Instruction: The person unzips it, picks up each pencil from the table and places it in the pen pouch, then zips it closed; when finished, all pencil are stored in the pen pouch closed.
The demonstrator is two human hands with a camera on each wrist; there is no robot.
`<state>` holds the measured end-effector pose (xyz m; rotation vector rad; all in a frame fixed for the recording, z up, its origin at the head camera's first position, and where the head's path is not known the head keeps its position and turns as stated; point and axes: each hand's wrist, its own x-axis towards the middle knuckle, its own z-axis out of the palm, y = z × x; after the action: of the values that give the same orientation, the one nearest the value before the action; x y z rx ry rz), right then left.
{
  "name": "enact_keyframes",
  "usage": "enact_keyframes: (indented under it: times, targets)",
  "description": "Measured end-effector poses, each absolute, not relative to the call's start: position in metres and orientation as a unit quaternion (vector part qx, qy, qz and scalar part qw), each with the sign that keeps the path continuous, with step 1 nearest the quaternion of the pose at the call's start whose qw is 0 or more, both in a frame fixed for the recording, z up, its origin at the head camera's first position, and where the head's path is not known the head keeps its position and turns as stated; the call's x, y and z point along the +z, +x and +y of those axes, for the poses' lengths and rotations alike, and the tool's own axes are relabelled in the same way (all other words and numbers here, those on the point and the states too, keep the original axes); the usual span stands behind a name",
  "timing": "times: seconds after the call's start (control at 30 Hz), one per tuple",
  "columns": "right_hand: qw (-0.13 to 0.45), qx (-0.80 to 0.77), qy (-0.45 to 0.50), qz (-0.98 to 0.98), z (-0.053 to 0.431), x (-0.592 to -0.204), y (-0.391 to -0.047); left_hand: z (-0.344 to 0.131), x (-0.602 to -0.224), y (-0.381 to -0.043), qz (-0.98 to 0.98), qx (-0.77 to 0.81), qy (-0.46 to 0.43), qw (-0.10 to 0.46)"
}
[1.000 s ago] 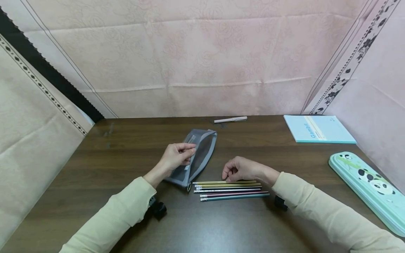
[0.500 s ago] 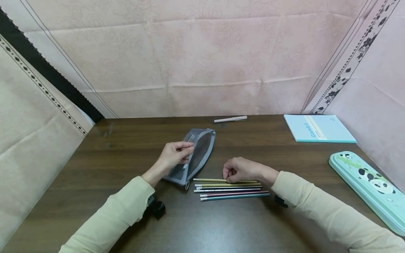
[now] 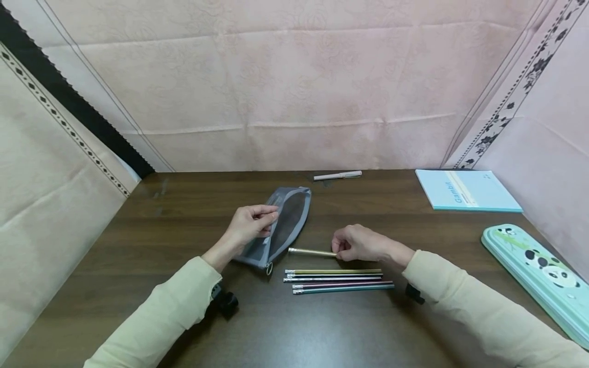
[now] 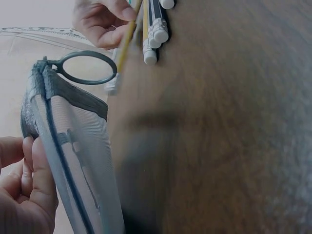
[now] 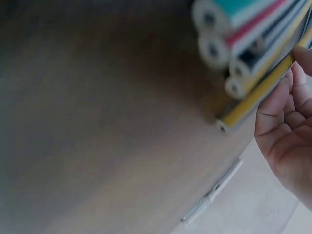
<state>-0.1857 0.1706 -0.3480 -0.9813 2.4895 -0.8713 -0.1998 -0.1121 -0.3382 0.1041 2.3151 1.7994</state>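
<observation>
My left hand (image 3: 250,225) pinches one edge of a grey mesh zipper pouch (image 3: 301,220), whose mouth gapes toward the right. A ring pull (image 4: 87,67) hangs at the pouch's near corner. Between thumb and fingers, my right hand (image 3: 361,243) holds a yellow pencil (image 3: 313,252), its eraser end pointing left at the pouch. Several more pencils (image 3: 338,278) lie side by side just below, erasers to the left: yellow, black-and-white, dark red and teal. In the right wrist view the held pencil (image 5: 258,97) stands apart from the row.
A white pen (image 3: 338,175) lies at the table's back edge. At the back right is a light blue notebook (image 3: 467,190), and nearer on the right a mint green panda pencil case (image 3: 534,276). Patterned cloth (image 3: 294,92) stands behind the brown table (image 3: 322,332).
The right hand has lifted the yellow pencil off the row and drawn it slightly up and away from the others. The left hand and pouch have shifted a little left.
</observation>
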Motion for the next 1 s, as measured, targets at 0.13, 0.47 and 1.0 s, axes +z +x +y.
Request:
enact_keyframes:
  times: [0.13,0.47,1.0]
  targets:
    - [0.103,-0.331,-0.327,0.879,0.174,-0.342,-0.188,-0.112,-0.340,-0.200,0.784,0.612,0.034,0.104]
    - [0.113,-0.547,-0.176,0.811,0.154,-0.335,-0.191,-0.104,-0.344,-0.200,0.784,0.610,0.039,0.109]
    - [0.298,-0.664,-0.051,0.683,0.117,-0.349,-0.191,-0.096,-0.344,-0.199,0.779,0.615,0.037,0.113]
